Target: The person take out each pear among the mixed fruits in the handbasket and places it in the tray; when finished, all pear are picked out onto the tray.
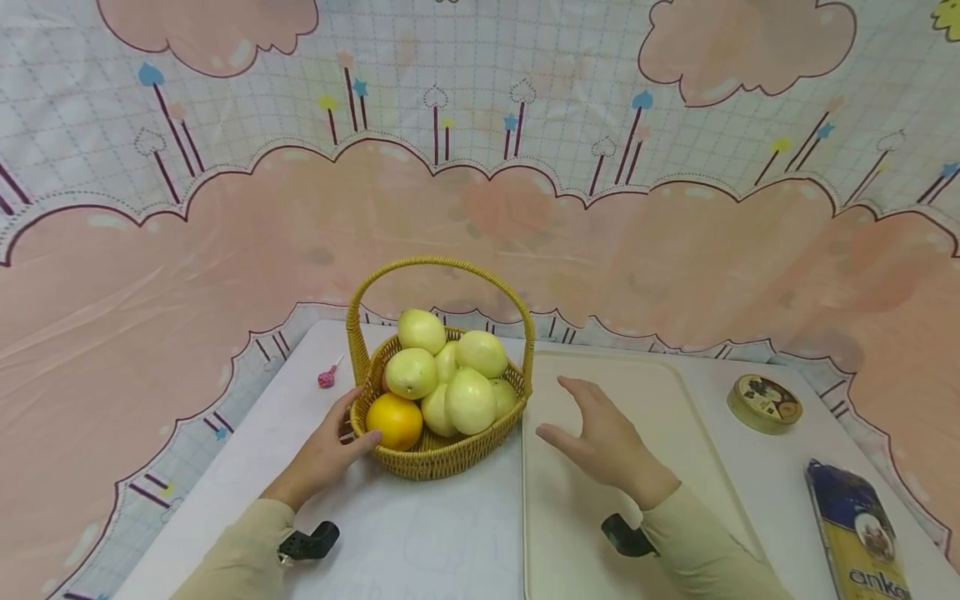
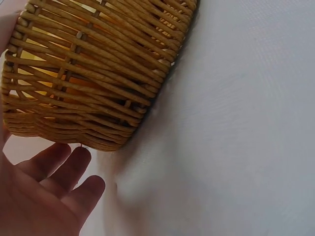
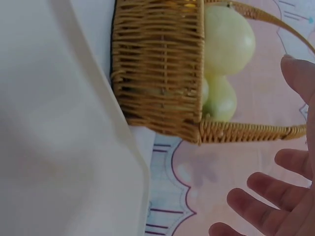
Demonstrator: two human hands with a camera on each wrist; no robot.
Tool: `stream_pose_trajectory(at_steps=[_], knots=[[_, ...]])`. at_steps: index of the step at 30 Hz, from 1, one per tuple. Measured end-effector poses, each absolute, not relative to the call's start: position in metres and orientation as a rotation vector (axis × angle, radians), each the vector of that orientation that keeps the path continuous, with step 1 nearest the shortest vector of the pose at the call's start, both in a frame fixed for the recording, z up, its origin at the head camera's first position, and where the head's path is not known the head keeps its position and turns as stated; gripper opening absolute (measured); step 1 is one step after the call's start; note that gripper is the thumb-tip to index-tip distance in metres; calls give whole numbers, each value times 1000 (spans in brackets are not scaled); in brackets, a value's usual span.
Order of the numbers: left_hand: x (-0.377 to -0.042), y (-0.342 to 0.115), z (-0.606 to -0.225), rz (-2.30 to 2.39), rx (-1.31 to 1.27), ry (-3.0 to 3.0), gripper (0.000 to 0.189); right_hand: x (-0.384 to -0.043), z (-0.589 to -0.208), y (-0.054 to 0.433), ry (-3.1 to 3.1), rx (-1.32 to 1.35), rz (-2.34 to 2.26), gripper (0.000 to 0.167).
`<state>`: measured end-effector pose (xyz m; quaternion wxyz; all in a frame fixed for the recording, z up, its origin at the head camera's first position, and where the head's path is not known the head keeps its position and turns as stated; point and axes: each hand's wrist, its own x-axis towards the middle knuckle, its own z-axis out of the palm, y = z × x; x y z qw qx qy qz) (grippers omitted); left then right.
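A woven wicker basket [image 1: 457, 460] with a tall arched handle stands on the white table, holding several pale yellow-green round fruits [image 1: 471, 400] and one orange [image 1: 394, 422]. At its left end my left hand [image 1: 326, 454] grips the rim, thumb over the edge beside the orange. The left wrist view shows the fingers [image 2: 74, 169] of that hand at the outside of the wicker wall. My right hand [image 1: 607, 437] is held above a cream tray [image 1: 678, 417], right of the basket and apart from it. Its fingers are spread, and nothing is in them.
A wrapped lollipop [image 1: 327, 377] lies left of the basket. On the right are a round tin [image 1: 765, 404] and, nearer, a blue and yellow packet [image 1: 858, 533]. A printed cloth [image 1: 480, 217] hangs behind the table.
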<state>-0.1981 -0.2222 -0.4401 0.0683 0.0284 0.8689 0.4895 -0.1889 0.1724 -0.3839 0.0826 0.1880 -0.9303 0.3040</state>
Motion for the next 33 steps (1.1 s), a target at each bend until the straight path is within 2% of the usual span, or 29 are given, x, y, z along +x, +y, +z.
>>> stream_pose_trajectory(at_steps=[18, 33], knots=[[-196, -220, -450, 1587, 67, 2568, 86, -202, -386, 124, -2638, 835, 1092, 68], [-198, -220, -454, 1642, 32, 2526, 85, -216, -387, 93, -2651, 793, 1239, 66]])
